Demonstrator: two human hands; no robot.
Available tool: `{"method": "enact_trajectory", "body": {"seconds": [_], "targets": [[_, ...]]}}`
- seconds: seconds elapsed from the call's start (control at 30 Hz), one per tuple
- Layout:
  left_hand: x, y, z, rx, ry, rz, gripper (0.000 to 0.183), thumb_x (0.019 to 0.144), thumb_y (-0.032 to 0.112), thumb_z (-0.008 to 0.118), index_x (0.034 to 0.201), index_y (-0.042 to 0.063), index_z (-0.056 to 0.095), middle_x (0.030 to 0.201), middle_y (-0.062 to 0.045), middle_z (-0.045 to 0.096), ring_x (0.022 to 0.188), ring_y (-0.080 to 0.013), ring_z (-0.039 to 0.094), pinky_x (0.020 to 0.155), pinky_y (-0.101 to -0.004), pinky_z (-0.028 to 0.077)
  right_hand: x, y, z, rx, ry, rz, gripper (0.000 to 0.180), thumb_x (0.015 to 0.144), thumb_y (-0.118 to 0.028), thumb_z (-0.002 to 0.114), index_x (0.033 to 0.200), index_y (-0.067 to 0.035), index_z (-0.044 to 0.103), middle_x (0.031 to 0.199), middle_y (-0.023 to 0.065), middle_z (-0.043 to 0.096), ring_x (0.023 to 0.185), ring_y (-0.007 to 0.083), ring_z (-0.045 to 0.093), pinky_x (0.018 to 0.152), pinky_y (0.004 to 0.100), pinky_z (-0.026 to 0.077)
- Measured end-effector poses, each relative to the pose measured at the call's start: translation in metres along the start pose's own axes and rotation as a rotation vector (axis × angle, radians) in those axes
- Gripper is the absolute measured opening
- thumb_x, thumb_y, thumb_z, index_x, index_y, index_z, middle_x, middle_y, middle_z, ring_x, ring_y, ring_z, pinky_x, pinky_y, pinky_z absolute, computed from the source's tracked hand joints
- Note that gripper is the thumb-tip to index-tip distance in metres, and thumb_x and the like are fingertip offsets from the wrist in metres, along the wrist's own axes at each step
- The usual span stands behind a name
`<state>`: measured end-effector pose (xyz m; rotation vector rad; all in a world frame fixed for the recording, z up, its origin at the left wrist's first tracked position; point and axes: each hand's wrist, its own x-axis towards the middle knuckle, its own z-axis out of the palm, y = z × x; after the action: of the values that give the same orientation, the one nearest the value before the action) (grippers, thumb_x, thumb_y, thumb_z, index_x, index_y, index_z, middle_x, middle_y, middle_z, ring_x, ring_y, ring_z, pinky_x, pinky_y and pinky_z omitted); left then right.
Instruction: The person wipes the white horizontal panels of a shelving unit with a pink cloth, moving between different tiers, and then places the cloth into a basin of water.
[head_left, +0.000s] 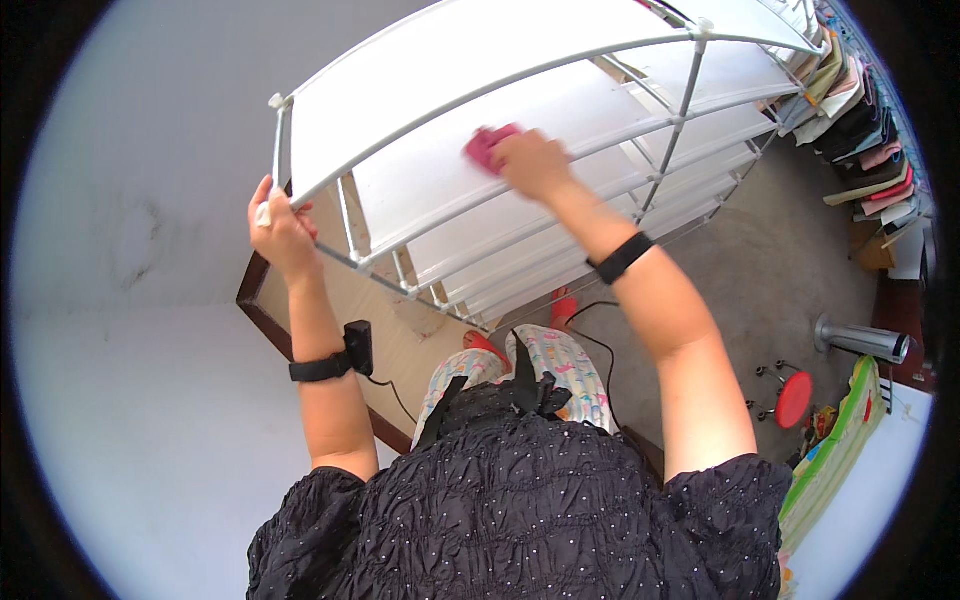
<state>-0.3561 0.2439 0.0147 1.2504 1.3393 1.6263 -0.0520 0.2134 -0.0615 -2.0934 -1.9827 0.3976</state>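
A tall rack of pale metal tubes with white sheet shelves rises before me. My left hand is closed around the tube at the rack's near left corner, just below the top shelf. A small white thing, perhaps a bandage or tape, sits on one of its fingers. In my right hand is a crumpled dark pink cloth, blurred. The cloth is over the second shelf, under the top one; whether it touches the sheet I cannot tell.
A white wall with dark stains stands on the left. Clothes hang at the far right. On the grey floor are a red round stool and a silver cylinder. A black cable runs beside my legs.
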Motion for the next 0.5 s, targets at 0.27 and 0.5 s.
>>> {"method": "enact_trajectory", "body": {"seconds": [0.27,0.5], "targets": [[-0.008,0.005,0.011,0.009,0.118,-0.015,0.032,0.098,0.022,0.053,0.117,-0.003,0.055,0.065,-0.007,0.058,0.044,-0.0057,0.044,0.04,-0.019,0.036,0.023,0.155,-0.04,-0.358,0.304,0.491,0.023,0.09,-0.019,0.051,0.102,-0.01,0.069,0.108,0.0122,0.066,0.107,0.0337,0.06,0.081,0.0579,0.047],[-0.039,-0.002,0.045,0.737,0.448,0.86,0.056,0.095,0.022,0.057,0.136,-0.007,0.032,0.137,-0.024,0.035,0.119,-0.0325,0.044,0.099,-0.0444,0.039,0.018,0.097,-0.008,-0.354,0.395,0.16,0.014,0.085,-0.02,0.056,0.088,-0.014,0.068,0.101,0.0063,0.062,0.092,0.027,0.058,0.076,0.0469,0.044]]}}
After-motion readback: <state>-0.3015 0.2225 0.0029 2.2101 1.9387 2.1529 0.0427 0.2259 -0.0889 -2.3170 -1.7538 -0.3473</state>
